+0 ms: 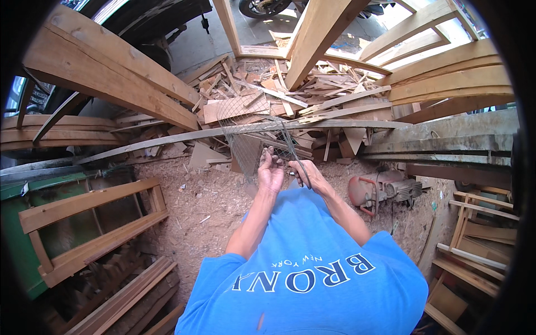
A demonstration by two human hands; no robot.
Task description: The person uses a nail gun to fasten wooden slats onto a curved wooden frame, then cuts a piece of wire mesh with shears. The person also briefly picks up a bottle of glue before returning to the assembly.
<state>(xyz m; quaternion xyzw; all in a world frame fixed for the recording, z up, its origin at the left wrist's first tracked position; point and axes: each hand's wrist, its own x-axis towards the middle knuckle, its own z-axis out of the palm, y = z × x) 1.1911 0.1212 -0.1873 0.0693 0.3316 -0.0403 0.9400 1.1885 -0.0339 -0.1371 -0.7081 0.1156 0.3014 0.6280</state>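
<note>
A sheet of grey wire mesh point(239, 125) hangs in front of me, its right side bunched into a darker edge. My left hand point(271, 170) is turned palm up, with fingers curled closed at the mesh. Close beside it, my right hand point(314, 177) is closed around a tool with a dark curved handle point(305, 174). The head of that tool is hidden, so its kind cannot be made out. Both hands are in front of my blue shirt point(301, 240).
Beyond a long thin plank point(195, 134) lies a heap of wood offcuts point(329, 89). Thick timber beams point(111, 72) slant in at the upper left. A red machine point(379, 188) sits on the sawdust floor point(195, 195) at right. Wooden frames point(89, 220) lean at left.
</note>
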